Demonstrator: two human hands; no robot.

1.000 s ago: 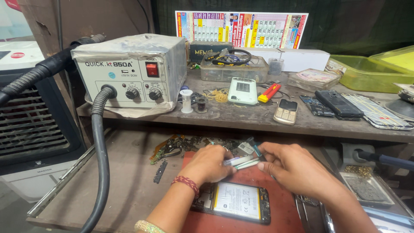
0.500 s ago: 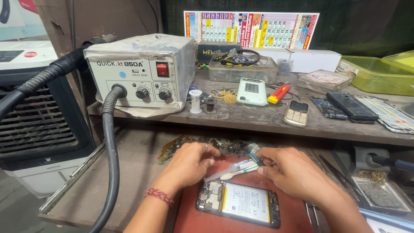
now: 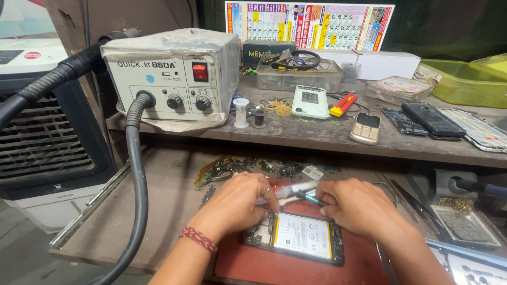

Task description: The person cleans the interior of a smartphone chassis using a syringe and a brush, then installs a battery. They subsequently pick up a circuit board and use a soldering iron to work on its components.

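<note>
Both of my hands meet over one opened phone [image 3: 296,237]: my left hand [image 3: 240,200] pinches the clear plastic barrel of a slim syringe [image 3: 288,191], fingers curled tight around it, and my right hand [image 3: 356,206] closes on its dark tip end, just above the phone's top edge. That phone lies flat with its back cover off, one glossy white battery filling most of its black frame, a strip of green circuit board showing at the left end. It rests on a dull red mat [image 3: 253,264], which sits on the worn wooden tray [image 3: 163,206]. Beyond the phone, toward the shelf, a scatter of small metal scraps [image 3: 248,168] glints. To the phone's right lie thin steel tweezers [image 3: 404,192] and one square metal dish [image 3: 459,224]. Up on the shelf behind the phone stands one boxy grey hot-air station [image 3: 174,79] with two knobs, one red switch and a ribbed black hose [image 3: 138,184].
</note>
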